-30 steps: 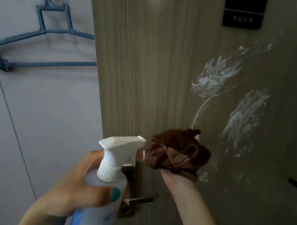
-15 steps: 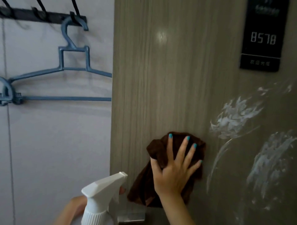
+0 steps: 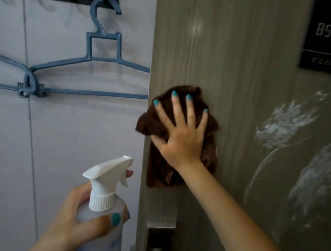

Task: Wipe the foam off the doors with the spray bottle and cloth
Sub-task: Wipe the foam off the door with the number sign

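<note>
Right hand splayed flat, pinning cloth to door; foam to its right; sweep there, pressure even; left hand clasping spray bottle.

On the pale wall a blue plastic hanger hangs by its hook from a dark rail at the very top, the rail mostly cut off from sight. Left of that hanger and a little lower, a second blue hanger overlaps it, its hook curling round the first one's lower bar. Thin vertical seams run down the wall below both. Far to the right of the hanger, at the upper edge, sits a black plaque with pale digits, only partly in view. Well below the hanger and to its right is a metal lock plate.
</note>
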Tool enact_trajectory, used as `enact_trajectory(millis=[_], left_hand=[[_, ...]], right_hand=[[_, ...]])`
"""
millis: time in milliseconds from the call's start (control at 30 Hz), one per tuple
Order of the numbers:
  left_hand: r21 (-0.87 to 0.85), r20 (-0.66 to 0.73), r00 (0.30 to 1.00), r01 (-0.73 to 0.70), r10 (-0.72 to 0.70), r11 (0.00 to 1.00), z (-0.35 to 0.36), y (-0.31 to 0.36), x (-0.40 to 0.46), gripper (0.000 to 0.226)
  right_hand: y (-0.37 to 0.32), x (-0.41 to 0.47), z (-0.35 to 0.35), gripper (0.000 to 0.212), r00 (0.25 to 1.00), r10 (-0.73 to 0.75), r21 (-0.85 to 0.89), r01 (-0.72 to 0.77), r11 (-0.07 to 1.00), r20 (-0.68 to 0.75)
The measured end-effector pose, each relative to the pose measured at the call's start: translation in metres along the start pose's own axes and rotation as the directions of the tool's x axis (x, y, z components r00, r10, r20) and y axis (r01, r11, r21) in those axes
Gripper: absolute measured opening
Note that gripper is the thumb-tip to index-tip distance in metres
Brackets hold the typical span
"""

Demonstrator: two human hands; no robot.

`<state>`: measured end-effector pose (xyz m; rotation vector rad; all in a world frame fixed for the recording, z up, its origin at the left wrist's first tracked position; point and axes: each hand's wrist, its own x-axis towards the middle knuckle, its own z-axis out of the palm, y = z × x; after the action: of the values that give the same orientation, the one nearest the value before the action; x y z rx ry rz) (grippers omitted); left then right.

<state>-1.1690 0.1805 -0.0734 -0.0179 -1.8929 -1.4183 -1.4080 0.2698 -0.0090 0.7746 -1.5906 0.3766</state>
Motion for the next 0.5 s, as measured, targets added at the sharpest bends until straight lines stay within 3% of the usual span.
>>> enact_trajectory(millis=[67, 200, 300, 400, 433, 500], left_hand=[[0.0, 0.102, 0.995, 0.001, -0.001, 1.0, 0.001, 0.0, 0.005, 0.056], [0.036, 0.012, 0.999, 0.031, -0.031, 0.999, 0.012, -0.005, -0.004, 0.055], [0.048, -0.066, 0.998, -0.002, 0.005, 0.999, 0.024, -0.009, -0.015, 0.052], [0.07, -0.093, 0.995, 0.029, -0.023, 0.997, 0.034, -0.019, -0.02, 0.051], [0.077, -0.079, 0.997, 0.028, -0.022, 0.997, 0.038, -0.019, -0.021, 0.054], [0.083, -0.079, 0.997, 0.012, -0.005, 0.996, 0.046, -0.016, -0.02, 0.055]], right_hand=[[-0.022, -0.055, 0.009, 0.069, 0.99, -0.135, 0.032, 0.134, 0.991, 0.032], [0.002, -0.138, 0.018, 0.074, 0.967, -0.231, 0.01, 0.232, 0.973, 0.109], [0.04, -0.157, 0.007, 0.075, 0.99, 0.023, -0.064, -0.015, 0.998, 0.14], [0.047, -0.131, 0.002, 0.075, 0.909, 0.414, -0.035, -0.412, 0.91, 0.056], [0.036, -0.122, 0.003, 0.075, 0.883, 0.47, -0.011, -0.469, 0.883, 0.025], [0.006, -0.113, 0.008, 0.074, 0.936, 0.353, 0.031, -0.353, 0.935, 0.003]])
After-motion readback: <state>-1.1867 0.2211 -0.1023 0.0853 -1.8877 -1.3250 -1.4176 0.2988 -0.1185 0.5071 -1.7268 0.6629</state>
